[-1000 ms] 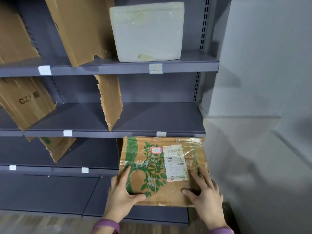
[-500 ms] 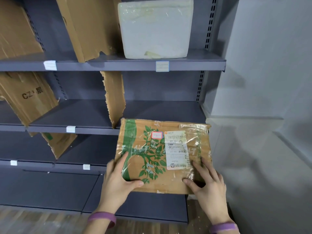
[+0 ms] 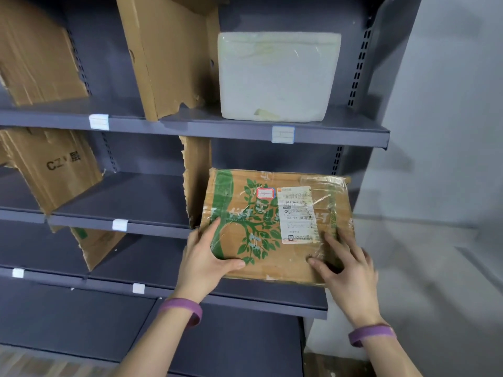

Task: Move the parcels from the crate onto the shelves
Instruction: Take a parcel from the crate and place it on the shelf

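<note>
We hold the cardboard parcel (image 3: 275, 227) with the green tree print between both hands, tilted so its printed face looks up at us. Our left hand (image 3: 206, 257) grips the near left corner, with the thumb laid across the print and the index finger along the left edge. Our right hand (image 3: 345, 265) lies flat on the taped face at the near right corner, fingers spread and straight, pressing rather than curling round.

Beyond our fingertips the parcel's far edge reaches into the right-hand bay of the middle shelf (image 3: 130, 197). We cannot tell whether it rests on the shelf's lip.

Between the hands sits a white shipping label (image 3: 298, 213), with a red-bordered sticker (image 3: 265, 193) just beside it. A torn cardboard divider (image 3: 197, 180) stands just left of the left hand. Above the grip, on the upper shelf (image 3: 340, 131), stands a white foam box (image 3: 277, 77). Purple wristbands (image 3: 181, 308) circle both wrists.
</note>
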`<move>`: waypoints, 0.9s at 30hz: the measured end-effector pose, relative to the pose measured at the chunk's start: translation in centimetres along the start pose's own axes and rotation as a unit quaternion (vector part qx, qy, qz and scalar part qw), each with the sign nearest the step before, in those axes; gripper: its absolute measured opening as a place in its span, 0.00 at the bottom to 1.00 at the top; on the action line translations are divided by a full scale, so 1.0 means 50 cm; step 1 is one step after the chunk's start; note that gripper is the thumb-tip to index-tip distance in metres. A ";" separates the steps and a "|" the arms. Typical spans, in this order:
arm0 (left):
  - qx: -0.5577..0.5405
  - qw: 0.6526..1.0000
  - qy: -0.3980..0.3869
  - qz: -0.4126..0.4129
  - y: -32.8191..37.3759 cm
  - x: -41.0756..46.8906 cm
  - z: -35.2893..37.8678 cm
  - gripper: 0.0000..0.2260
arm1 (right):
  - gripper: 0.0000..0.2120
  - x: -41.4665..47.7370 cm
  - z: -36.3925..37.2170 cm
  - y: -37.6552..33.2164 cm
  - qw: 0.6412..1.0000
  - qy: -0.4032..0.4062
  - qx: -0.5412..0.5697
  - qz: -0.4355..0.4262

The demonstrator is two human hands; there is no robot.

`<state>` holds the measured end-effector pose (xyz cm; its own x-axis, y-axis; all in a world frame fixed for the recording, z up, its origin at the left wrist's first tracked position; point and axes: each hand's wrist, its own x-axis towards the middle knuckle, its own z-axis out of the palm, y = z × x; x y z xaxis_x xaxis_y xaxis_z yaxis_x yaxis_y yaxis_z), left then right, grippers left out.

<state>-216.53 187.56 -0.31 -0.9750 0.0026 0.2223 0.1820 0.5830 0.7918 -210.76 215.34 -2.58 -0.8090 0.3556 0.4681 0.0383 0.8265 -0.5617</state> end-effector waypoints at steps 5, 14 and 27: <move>0.000 1.000 -0.026 -0.010 -0.003 0.109 0.013 0.47 | 0.29 0.091 0.047 -0.008 1.000 -0.018 -0.024 0.005; 0.147 0.985 -0.085 -0.029 0.006 0.231 0.023 0.46 | 0.28 0.180 0.100 0.006 0.993 -0.064 -0.098 0.021; 0.230 0.950 0.084 0.194 -0.036 0.077 0.072 0.25 | 0.26 0.042 0.122 -0.007 0.981 0.034 -0.148 -0.124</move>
<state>-221.07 189.42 -2.93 -0.8044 0.1824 0.5655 0.4113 0.8578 0.3084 -216.05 213.13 -5.59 -0.7742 0.1472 0.6156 0.0219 0.9783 -0.2062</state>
